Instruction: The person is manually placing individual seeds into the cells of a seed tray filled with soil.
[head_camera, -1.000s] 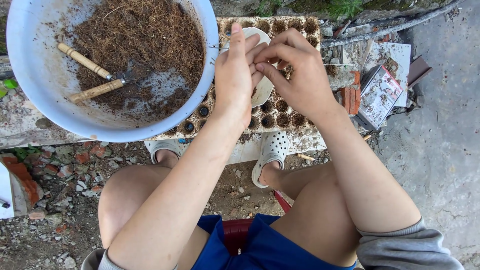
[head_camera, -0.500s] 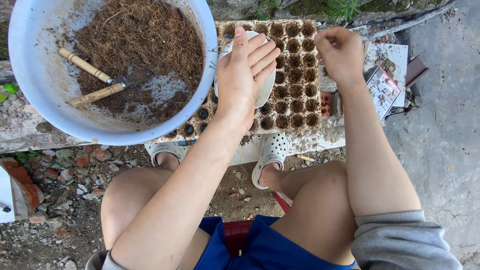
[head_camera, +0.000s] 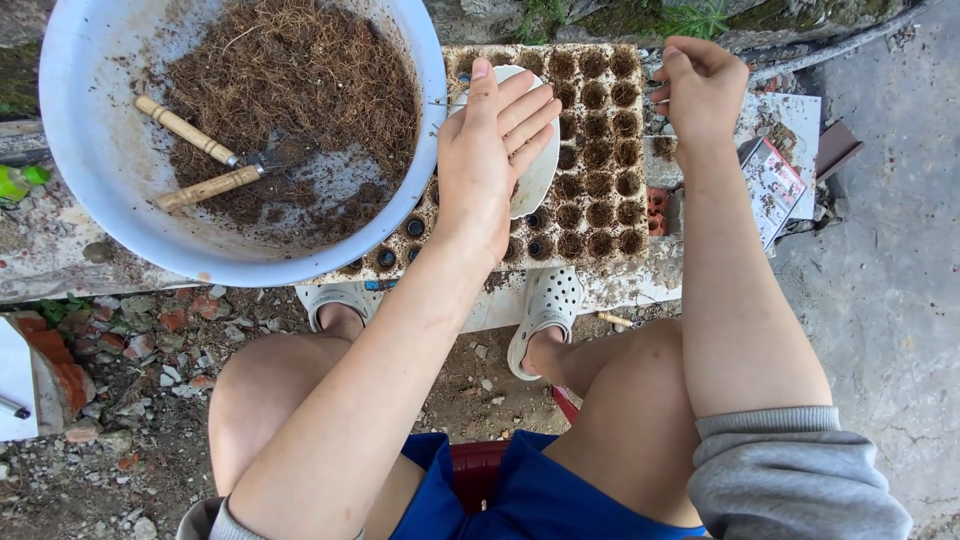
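My left hand (head_camera: 488, 160) hovers over a brown seedling tray (head_camera: 600, 130) with many round cells filled with fibre. It cups a small white bowl (head_camera: 541, 165) in its palm, fingers stretched along the rim. My right hand (head_camera: 700, 88) is above the tray's far right corner, fingertips pinched together pointing down. Anything between them is too small to see.
A large pale blue basin (head_camera: 90, 170) holds brown coconut fibre (head_camera: 300, 70) and a metal tool with two wooden handles (head_camera: 200, 165). Tray and basin rest on a low concrete ledge (head_camera: 60, 260). Brick rubble (head_camera: 60, 370) and a printed packet (head_camera: 775, 185) lie around; my sandalled feet (head_camera: 545, 305) stand below the ledge.
My right hand left the bowl in my left palm and swung right to the tray's far right corner. The left hand and bowl stayed put.
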